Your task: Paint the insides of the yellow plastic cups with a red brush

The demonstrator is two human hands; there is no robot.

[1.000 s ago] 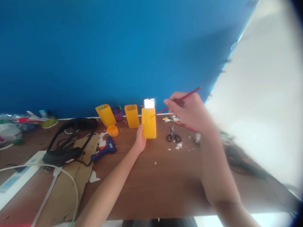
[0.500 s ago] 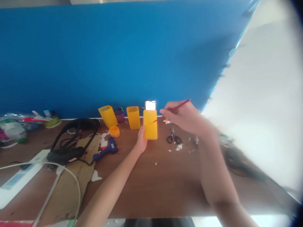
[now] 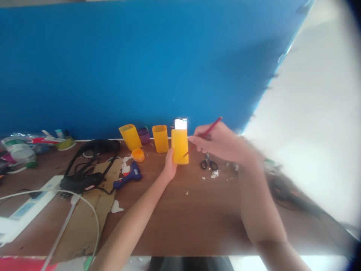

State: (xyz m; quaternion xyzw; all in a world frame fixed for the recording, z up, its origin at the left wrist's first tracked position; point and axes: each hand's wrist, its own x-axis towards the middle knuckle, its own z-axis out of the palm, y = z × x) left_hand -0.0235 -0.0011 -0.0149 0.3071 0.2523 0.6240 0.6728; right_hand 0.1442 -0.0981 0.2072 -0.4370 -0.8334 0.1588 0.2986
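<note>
My left hand is closed round the lower left side of a yellow rectangular container, held up over the table. Between the fingers of my right hand is a thin dark-red paintbrush, slanting down to the left. Its tip lies against the lower part of the container's yellow face. Behind the container, a lit phone screen shows above its top edge. Two similar yellow containers, one upright and one tilted, stand to the left. An open orange paint pot sits in front of them.
Scissors and white scraps lie below my right hand. On the left are a blue glue gun, cardboard, a black strap headset and a white power strip. A purple cup stands by the blue wall.
My right hand and the paintbrush have moved a little down, the tip going from the middle of the container's face to its lower part. My left hand keeps its hold.
</note>
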